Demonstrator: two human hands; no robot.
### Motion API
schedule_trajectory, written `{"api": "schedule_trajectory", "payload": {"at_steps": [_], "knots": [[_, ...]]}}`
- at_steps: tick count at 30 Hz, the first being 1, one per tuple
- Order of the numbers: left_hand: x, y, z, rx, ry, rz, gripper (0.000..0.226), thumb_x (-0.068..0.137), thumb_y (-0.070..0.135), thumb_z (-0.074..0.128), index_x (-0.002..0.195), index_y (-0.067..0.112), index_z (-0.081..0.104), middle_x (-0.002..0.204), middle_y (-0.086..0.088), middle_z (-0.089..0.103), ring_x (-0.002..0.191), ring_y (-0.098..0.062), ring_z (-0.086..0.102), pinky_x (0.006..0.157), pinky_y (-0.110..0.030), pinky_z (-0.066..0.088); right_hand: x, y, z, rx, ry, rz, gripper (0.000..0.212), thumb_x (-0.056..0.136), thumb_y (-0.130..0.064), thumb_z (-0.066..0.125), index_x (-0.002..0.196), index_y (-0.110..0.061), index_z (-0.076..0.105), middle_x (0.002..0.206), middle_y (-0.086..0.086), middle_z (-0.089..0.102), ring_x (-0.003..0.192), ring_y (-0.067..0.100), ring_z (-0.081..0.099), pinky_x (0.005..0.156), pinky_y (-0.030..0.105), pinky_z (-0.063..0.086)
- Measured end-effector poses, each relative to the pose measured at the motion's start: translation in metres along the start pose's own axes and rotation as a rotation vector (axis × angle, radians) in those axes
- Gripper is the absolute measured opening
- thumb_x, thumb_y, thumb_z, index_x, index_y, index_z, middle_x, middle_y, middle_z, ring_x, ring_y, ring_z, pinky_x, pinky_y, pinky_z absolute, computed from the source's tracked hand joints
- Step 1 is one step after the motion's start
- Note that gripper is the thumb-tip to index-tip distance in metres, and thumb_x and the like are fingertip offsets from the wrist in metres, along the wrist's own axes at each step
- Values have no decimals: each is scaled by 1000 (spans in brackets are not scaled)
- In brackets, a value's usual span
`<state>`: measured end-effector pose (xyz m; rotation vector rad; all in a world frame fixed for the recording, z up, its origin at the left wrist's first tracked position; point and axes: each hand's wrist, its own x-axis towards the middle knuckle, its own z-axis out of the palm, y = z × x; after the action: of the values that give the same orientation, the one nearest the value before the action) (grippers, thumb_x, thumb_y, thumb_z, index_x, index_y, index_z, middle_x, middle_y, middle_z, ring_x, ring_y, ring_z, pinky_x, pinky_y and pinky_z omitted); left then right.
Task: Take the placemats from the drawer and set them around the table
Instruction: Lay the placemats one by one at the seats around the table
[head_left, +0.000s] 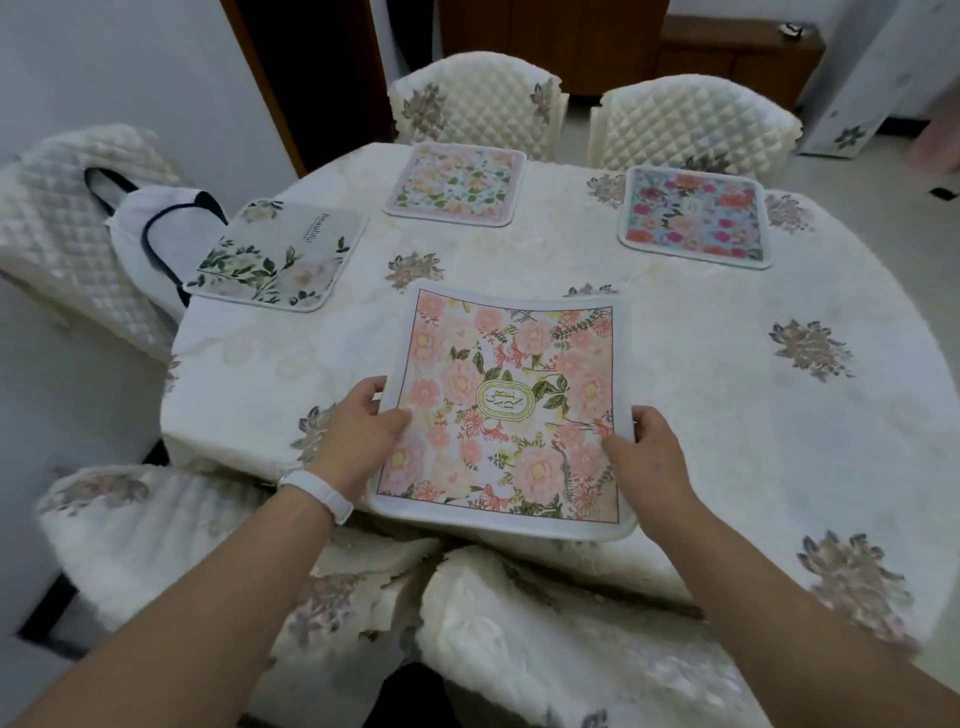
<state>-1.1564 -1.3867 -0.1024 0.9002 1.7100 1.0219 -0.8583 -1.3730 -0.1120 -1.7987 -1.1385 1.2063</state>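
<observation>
A pink floral placemat (511, 405) with a gold oval emblem is held over the near edge of the table (727, 415), its near edge hanging past the rim. My left hand (358, 434) grips its left side and my right hand (644, 457) grips its right side. Three other placemats lie flat on the cream floral tablecloth: a white-and-green one (280, 257) at the left, a pale pink flowered one (457, 184) at the far middle, and a blue one with red flowers (693, 215) at the far right.
Quilted cream chairs ring the table: two at the far side (475, 101) (691, 124), one at the left (67, 218) bearing a white bag with dark straps (150, 228), and two close in front of me (171, 525) (571, 623). A dark wooden cabinet (727, 57) stands behind.
</observation>
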Motion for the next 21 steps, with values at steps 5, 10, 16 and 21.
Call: {"api": "schedule_trajectory", "payload": {"at_steps": [5,10,16,21], "knots": [[66,-26,-75,8,-91,-19,28,93,7,62,115,24,61,102,1,74,82,-17,74,68,-32,60,-2,-11,95,-34,73,19,18,88,-15,57,97,-30,53,93,-4,64,77,14,63,62,34,52],[111,-52,-115,5,-175,-58,25,94,8,63,116,21,61,104,-4,73,89,-22,73,75,-36,59,-3,-14,155,-30,158,88,16,89,-14,55,92,-30,53,90,3,63,67,19,56,56,33,49],[139,-87,-138,-30,-185,-155,25,93,6,61,111,23,62,104,-4,73,92,-24,72,76,-35,58,5,-10,203,-51,199,177,18,90,-11,54,106,-19,54,88,2,64,65,18,58,51,28,48],[146,-111,-144,-119,-186,-265,24,90,5,62,110,18,64,109,-14,70,93,-33,69,79,-51,59,9,2,231,15,296,262,9,90,-9,53,97,-16,52,82,3,56,59,15,48,42,22,40]]}}
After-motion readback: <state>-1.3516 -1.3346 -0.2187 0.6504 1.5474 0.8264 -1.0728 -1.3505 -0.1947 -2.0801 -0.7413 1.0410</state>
